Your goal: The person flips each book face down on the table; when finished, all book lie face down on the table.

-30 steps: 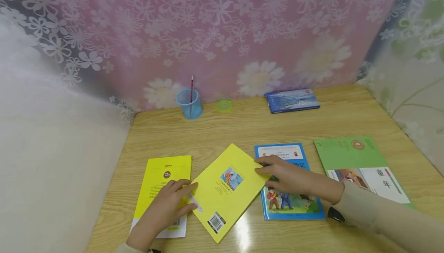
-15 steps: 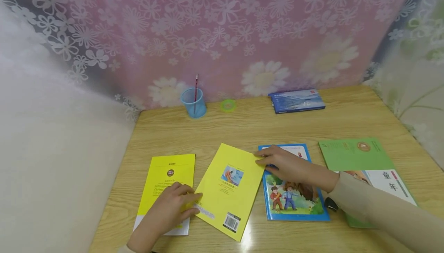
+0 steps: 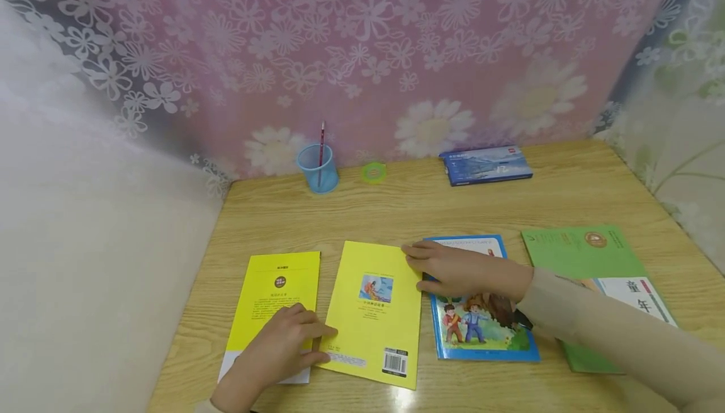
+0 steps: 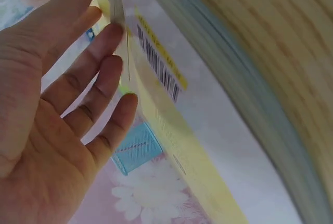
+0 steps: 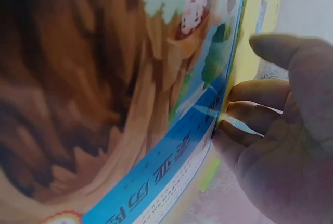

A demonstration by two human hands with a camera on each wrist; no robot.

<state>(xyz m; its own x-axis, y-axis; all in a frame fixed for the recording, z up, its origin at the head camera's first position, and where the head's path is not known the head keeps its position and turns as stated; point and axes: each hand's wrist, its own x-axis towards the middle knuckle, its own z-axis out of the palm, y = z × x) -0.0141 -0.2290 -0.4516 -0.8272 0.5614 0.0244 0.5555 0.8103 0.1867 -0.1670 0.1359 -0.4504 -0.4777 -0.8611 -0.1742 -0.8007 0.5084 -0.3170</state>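
A yellow book (image 3: 374,318) with a small picture and a barcode lies almost straight on the table. My left hand (image 3: 283,344) touches its lower left edge, fingers fairly straight in the left wrist view, above the other yellow-and-white book (image 3: 277,299). On its upper right edge rest the fingers of my right hand (image 3: 461,271); the palm hangs over a blue-bordered picture book (image 3: 481,331) and covers part of its cover. The right wrist view shows those fingers (image 5: 260,94) loosely extended near the edge of the picture book.
A green-and-white book (image 3: 589,268) lies at the right, partly under the right sleeve. Along the back stand a blue mesh cup (image 3: 317,170) with a pencil (image 3: 321,145), a green tape roll (image 3: 374,172) and a flat blue box (image 3: 487,165). A flowered cloth hangs behind.
The middle yellow book has turned from a slant to nearly straight, its lower end swinging right. Both hands stayed at its edges, the right one shifting slightly left.
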